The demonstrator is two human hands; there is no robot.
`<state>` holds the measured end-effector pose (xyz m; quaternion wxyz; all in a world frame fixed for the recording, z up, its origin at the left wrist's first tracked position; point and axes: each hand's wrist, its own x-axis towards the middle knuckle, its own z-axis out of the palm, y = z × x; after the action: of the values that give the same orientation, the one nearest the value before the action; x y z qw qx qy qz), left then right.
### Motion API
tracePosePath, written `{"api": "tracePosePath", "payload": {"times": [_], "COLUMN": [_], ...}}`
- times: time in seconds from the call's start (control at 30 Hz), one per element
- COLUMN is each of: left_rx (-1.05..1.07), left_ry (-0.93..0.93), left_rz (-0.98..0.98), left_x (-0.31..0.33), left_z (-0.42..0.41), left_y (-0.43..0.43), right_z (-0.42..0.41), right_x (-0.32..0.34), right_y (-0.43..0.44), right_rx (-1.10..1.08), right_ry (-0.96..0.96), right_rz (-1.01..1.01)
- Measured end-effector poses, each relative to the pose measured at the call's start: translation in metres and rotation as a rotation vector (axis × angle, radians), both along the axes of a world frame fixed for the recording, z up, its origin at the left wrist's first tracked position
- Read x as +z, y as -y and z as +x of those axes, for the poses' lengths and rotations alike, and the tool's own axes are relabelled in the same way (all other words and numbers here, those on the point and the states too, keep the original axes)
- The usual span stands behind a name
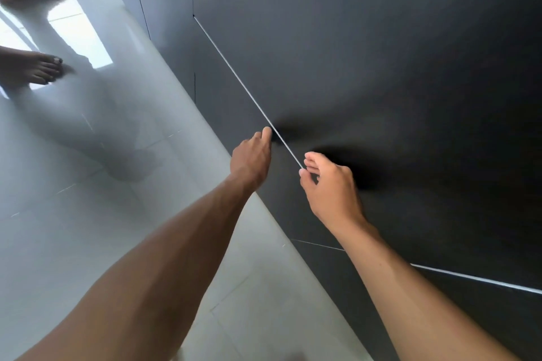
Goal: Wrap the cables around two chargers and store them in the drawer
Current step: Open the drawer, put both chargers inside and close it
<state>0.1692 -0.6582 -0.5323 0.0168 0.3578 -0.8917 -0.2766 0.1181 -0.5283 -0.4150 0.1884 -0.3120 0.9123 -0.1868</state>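
While both hands reach for the dark cabinet front, neither one holds anything: the left hand [252, 152] has its fingertips hooked at the thin pale seam [243, 85] that marks the drawer [366, 73] edge, fingers curled together against it, and the right hand [328, 184] pinches loosely at the same seam a little nearer the camera, thumb and forefinger close but clamped on nothing I can make out. No handle shows, so the place to take hold is that narrow edge itself. The panel looks smooth, stiff and rather slippery, so I would expect it to need a firm fingertip pull from both hands, and perhaps to move heavily at first. The chargers and their cables are nowhere in view; where they lie I cannot tell. The drawer's inside is hidden, since it looks shut. At the far left of the glossy floor [88, 214], someone else's bare feet [35, 67] are partly cut off.
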Motion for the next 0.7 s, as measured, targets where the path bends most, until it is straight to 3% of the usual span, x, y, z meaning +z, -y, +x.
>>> {"api": "tracePosePath", "payload": {"times": [0.2, 0.43, 0.7], "left_rx": [0.051, 0.061, 0.067], "left_ry": [-0.066, -0.064, -0.089], "left_rz": [0.0, 0.005, 0.004], "left_x": [-0.007, -0.006, -0.011], "left_z": [0.001, 0.003, 0.004], "left_y": [-0.003, 0.0, 0.001], "right_z": [-0.003, 0.007, 0.013], "right_x": [-0.007, -0.018, -0.028], "right_y": [-0.003, -0.025, -0.023], "right_rx": [-0.032, 0.031, 0.096], "right_ry": [0.017, 0.011, -0.127], "right_rz": [0.018, 0.217, 0.261]}}
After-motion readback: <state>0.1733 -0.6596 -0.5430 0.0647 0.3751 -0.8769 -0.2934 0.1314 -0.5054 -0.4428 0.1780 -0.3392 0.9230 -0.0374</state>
